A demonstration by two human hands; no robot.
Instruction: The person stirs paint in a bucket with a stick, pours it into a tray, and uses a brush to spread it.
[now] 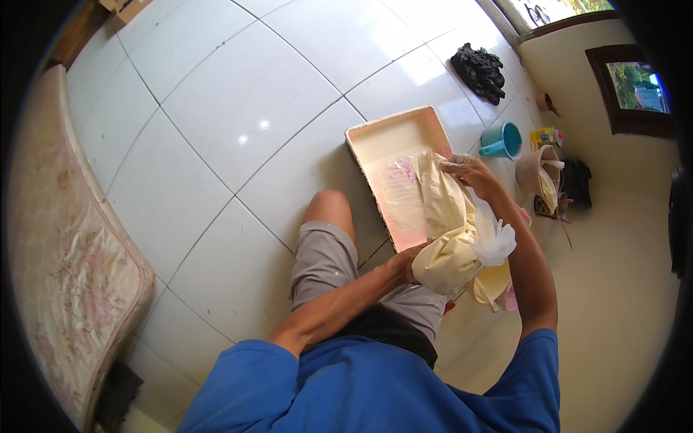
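A soft plastic bag of cream-coloured paint (pixel 449 261) hangs over the near right part of a shallow paint tray (pixel 393 131). My left hand (pixel 408 263) is wrapped around the bag's bulging lower end, its fingertips hidden beneath the plastic. Higher up, by the tray's right edge, my right hand (pixel 468 173) grips the gathered end of the same bag, with pale smears on its fingers. Clear crumpled plastic spreads from the bag's right side. Cream paint and pinkish patches coat the tray's inside.
Right of the tray stand a teal dipper (pixel 503 140), a yellow container (pixel 546 138) and a paint-smeared bucket (pixel 535 173). Beyond them lies a crumpled black plastic bag (pixel 479 73). A stained mattress (pixel 79 267) lines the left side of the white tiled floor (pixel 216 137).
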